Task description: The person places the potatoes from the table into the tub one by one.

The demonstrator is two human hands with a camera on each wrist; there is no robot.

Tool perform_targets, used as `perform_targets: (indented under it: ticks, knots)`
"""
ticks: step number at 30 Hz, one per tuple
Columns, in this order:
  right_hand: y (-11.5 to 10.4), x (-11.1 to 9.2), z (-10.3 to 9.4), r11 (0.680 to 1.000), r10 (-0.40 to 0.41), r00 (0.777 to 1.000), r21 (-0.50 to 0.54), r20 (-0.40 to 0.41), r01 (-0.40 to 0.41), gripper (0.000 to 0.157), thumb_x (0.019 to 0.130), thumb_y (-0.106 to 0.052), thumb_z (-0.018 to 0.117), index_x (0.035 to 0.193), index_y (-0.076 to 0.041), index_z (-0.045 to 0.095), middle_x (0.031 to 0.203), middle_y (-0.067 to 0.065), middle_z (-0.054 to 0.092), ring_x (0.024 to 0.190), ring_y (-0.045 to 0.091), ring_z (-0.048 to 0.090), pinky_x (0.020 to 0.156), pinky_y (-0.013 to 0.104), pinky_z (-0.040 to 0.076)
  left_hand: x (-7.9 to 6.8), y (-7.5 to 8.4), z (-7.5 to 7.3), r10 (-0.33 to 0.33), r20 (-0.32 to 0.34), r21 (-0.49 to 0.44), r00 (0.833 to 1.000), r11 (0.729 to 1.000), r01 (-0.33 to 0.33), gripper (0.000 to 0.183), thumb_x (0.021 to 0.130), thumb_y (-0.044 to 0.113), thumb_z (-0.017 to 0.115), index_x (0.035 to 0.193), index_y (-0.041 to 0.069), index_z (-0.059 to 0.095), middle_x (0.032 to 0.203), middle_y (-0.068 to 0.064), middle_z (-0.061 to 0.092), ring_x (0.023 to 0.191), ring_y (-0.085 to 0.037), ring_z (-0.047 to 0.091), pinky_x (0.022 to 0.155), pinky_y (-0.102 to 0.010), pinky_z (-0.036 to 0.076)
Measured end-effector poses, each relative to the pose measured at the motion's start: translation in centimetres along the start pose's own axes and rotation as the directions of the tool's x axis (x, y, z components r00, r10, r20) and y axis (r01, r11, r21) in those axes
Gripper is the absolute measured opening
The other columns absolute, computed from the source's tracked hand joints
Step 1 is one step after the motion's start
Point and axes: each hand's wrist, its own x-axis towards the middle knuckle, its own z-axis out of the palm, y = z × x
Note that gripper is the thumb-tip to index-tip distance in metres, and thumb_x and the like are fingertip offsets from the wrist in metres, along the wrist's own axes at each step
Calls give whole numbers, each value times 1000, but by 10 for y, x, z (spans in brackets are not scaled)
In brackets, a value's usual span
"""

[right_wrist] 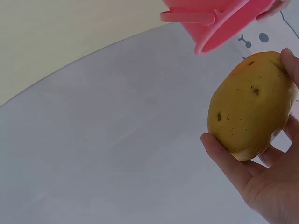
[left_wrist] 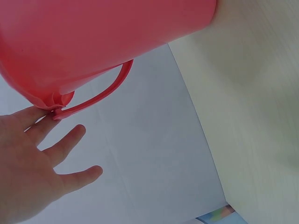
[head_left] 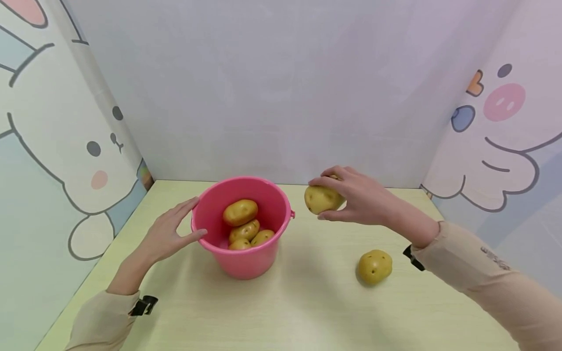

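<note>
A pink bucket [head_left: 248,261] stands on the table with several yellow-brown potatoes [head_left: 240,212] inside. My left hand [head_left: 164,235] touches the left side of its rim, with thumb and fingers spread. In the left wrist view, fingertips of the left hand [left_wrist: 35,158] meet the rim by the handle joint, and other fingers stick out straight. To the right of the bucket, my right hand [head_left: 357,197] holds a potato [head_left: 322,199] above the table between thumb and fingers. The right wrist view shows this held potato [right_wrist: 252,105] close up, apart from the bucket.
Another potato [head_left: 375,267] lies on the pale yellow table [head_left: 307,312], to the right and nearer than the bucket. A bucket handle [left_wrist: 100,95] hangs along its outer side. A grey-white backdrop [head_left: 272,97] rises behind, with cartoon-printed panels [head_left: 61,146] at both sides.
</note>
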Motion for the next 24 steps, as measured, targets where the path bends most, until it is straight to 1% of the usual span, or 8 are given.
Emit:
perform_targets:
  ticks: [3, 8, 14, 19, 24]
  knots:
    - [-3, 5, 3, 1000, -11, 1000, 12, 3, 11, 56, 72, -44, 68, 121, -21, 52, 112, 3, 48, 101, 20, 43, 71, 31, 44, 0, 0, 0, 1, 0, 2, 1000, 1000, -1, 80, 75, 41, 65, 139, 11, 27, 134, -16, 34, 118, -37, 31, 81, -63, 34]
    - [-12, 15, 5, 1000, -15, 999, 26, 32, 15, 58, 71, -44, 69, 122, -22, 51, 113, 3, 47, 103, 19, 42, 71, 30, 45, 1, 0, 0, 9, -1, 3, 1000, 1000, -9, 80, 75, 40, 65, 139, 11, 27, 134, -16, 35, 118, -37, 32, 81, -62, 34]
    - [-19, 27, 7, 998, -46, 998, 37, 48, 45, 60, 70, -43, 70, 123, -21, 51, 114, 3, 48, 103, 18, 42, 70, 29, 46, 1, -1, 0, 20, -4, 11, 1000, 1000, -20, 79, 76, 44, 64, 138, 10, 28, 134, -15, 35, 118, -37, 32, 82, -63, 33]
    - [-25, 36, 8, 997, -73, 996, 39, 52, 71, 59, 71, -42, 70, 122, -21, 51, 113, 2, 48, 101, 17, 42, 70, 28, 46, 1, -1, 0, 26, -8, 7, 1000, 1000, -26, 78, 75, 41, 65, 138, 10, 29, 134, -15, 36, 117, -36, 33, 83, -62, 33]
    - [-31, 46, 8, 996, -76, 994, 43, 77, 73, 58, 71, -42, 70, 122, -22, 51, 112, 1, 48, 99, 15, 42, 70, 27, 45, 1, 0, 0, 23, -4, 12, 1000, 1000, -22, 79, 76, 43, 64, 138, 10, 29, 134, -15, 35, 117, -37, 32, 83, -62, 32]
